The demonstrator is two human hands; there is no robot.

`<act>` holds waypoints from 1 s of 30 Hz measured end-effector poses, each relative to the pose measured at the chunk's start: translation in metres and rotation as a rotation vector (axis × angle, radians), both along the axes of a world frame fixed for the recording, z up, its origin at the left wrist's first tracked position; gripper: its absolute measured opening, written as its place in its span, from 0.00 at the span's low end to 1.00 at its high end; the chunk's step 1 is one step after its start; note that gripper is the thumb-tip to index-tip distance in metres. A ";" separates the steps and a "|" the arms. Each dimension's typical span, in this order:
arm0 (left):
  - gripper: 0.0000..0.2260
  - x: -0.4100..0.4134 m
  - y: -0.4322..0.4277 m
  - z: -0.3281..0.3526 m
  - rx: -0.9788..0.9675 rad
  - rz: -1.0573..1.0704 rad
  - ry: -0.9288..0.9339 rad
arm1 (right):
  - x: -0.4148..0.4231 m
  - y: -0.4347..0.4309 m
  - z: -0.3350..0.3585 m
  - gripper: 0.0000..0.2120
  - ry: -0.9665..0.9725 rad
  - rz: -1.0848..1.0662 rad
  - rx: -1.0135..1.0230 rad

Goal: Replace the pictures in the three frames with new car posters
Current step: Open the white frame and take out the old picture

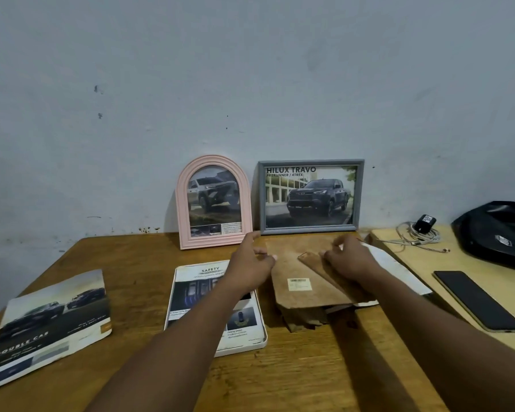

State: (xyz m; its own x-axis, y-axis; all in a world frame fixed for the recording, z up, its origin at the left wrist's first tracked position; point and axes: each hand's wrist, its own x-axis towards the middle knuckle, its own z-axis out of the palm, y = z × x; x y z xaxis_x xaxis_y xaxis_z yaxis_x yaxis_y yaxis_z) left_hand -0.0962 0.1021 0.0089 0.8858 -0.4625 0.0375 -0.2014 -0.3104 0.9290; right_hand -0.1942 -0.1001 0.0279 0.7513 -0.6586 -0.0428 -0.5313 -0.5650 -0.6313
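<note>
A pink arched frame (213, 200) and a grey frame (309, 196) lean upright against the wall, each holding a truck poster. A white frame (260, 341) lies flat on the wooden table (137, 263) with a "SAFETY" car poster (202, 292) in it; my left forearm crosses over it. To its right lies a brown backing board (301, 278) with a fold-out stand and a barcode sticker. My left hand (250, 263) pinches the board's left edge. My right hand (348, 260) has its fingers curled on the board by the top of the stand.
A car brochure (48, 322) lies at the table's left front. A white sheet (396, 269) sticks out from under the board. On the lighter table at right are a phone (476, 298), a charger with cable (422, 233) and a black bag (500, 233).
</note>
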 end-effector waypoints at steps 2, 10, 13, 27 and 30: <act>0.31 0.000 0.005 -0.003 0.047 -0.011 -0.022 | 0.006 0.005 -0.009 0.24 0.030 0.005 0.037; 0.32 0.008 0.020 -0.012 0.210 -0.023 -0.081 | 0.031 0.011 -0.021 0.24 0.177 0.032 0.040; 0.31 0.006 0.021 -0.015 0.222 -0.039 -0.102 | 0.032 0.014 -0.023 0.22 0.224 0.043 -0.035; 0.28 0.016 0.086 0.002 0.178 0.146 -0.247 | 0.065 0.105 0.008 0.17 -0.021 0.271 -0.300; 0.27 0.023 0.128 0.006 0.144 0.229 -0.241 | 0.084 0.151 0.018 0.17 -0.091 0.392 -0.213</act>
